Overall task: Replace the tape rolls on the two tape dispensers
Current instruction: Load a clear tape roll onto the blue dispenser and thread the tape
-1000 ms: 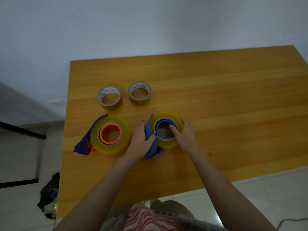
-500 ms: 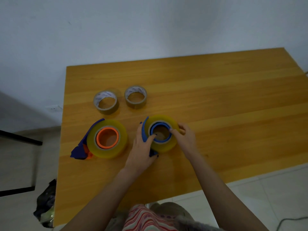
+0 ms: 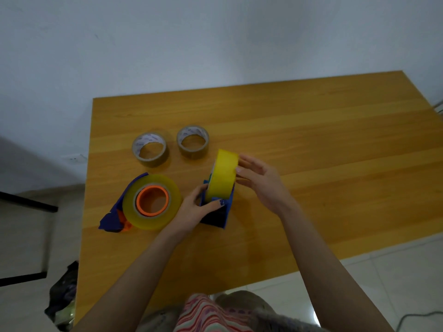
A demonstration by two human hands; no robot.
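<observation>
- Left hand [image 3: 191, 209] grips a blue plastic tape dispenser [image 3: 220, 216], thumb curled over its near side. It stands upright on the wooden table [image 3: 311, 140], between the left edge and the middle.
- A wide yellow tape roll [image 3: 223, 176] sits on edge in that dispenser.
- Right hand [image 3: 261, 183] has its fingers nearly straight, the tips touching the roll's right flank.
- A second blue dispenser [image 3: 112, 219] lies flat near the left edge, carrying a yellow roll [image 3: 153, 222] on an orange hub [image 3: 152, 188].
- Two small brownish tape rolls [image 3: 151, 164] [image 3: 193, 154] lie flat, side by side, towards the far edge.
</observation>
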